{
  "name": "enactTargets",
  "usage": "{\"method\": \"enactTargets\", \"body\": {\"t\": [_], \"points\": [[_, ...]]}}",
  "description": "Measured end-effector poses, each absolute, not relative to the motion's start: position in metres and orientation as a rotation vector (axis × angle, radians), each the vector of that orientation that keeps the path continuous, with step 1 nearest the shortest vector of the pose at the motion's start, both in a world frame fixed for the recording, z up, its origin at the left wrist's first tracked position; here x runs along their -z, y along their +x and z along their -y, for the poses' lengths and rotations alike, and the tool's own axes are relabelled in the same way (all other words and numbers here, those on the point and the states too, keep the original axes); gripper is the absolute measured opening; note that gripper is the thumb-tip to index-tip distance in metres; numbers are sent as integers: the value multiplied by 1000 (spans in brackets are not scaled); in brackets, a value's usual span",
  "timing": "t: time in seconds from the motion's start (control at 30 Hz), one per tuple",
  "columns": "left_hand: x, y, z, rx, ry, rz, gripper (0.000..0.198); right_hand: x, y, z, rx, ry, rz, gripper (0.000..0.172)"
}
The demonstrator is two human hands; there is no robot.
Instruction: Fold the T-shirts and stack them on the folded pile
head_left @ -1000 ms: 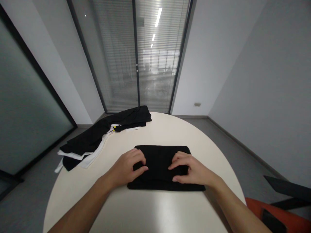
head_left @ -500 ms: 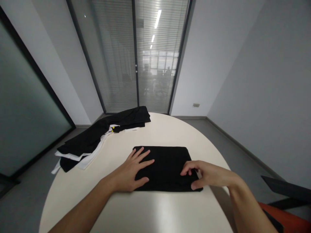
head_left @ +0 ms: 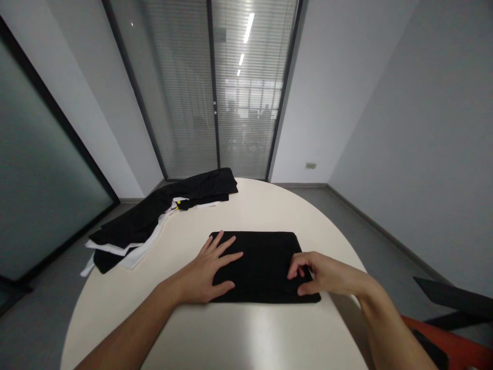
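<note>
Nearest, under both forearms: pale round table (head_left: 239, 334). Right of the right hand (head_left: 327, 275), off the table: orange chair (head_left: 442, 343). Beneath both hands: folded black garment (head_left: 265, 259), flat. Left hand (head_left: 206, 275): open, fingers spread, palm down on the garment's left end. Right hand: fingers curled onto the right end, thumb at the near corner; true grip not discernible. Beyond the left hand, well apart: heap of black and white clothes (head_left: 150, 223), overhanging the rim. Farthest: glass door with blinds (head_left: 215, 103).

Your folded garment (head_left: 264, 262) lies on the table (head_left: 239, 334), left hand (head_left: 204, 275) on its nine o'clock end, right hand (head_left: 325, 275) at three. Clothes pile (head_left: 154, 221) sits at ten o'clock.
</note>
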State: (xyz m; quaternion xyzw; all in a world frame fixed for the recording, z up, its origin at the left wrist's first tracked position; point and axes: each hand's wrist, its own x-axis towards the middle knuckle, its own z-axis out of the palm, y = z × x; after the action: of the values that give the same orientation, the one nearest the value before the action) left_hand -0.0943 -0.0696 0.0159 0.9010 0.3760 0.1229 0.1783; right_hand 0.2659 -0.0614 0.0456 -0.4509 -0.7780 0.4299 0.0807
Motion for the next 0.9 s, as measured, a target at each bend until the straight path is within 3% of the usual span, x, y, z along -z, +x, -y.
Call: {"method": "enactTargets", "body": {"t": [0.1, 0.4, 0.53, 0.67, 0.9], "points": [[-15, -95, 69, -351, 2532, -1064, 71, -45, 267, 61, -1316, -1352, 2273, 23], [-17, -96, 67, -377, 2507, -1049, 69, -52, 267, 67, -1391, -1322, 2325, 20], [-14, -95, 60, -552, 2380, -1113, 43, -53, 256, 65, -1021, -1401, 2366, 43], [-8, -102, 42, -810, 2169, -1175, 40, -60, 231, 69, -559, -1151, 2472, 35], [16, -109, 22, -921, 2150, -1460, 52, -50, 197, 78, -689, -992, 2719, 30]]}}
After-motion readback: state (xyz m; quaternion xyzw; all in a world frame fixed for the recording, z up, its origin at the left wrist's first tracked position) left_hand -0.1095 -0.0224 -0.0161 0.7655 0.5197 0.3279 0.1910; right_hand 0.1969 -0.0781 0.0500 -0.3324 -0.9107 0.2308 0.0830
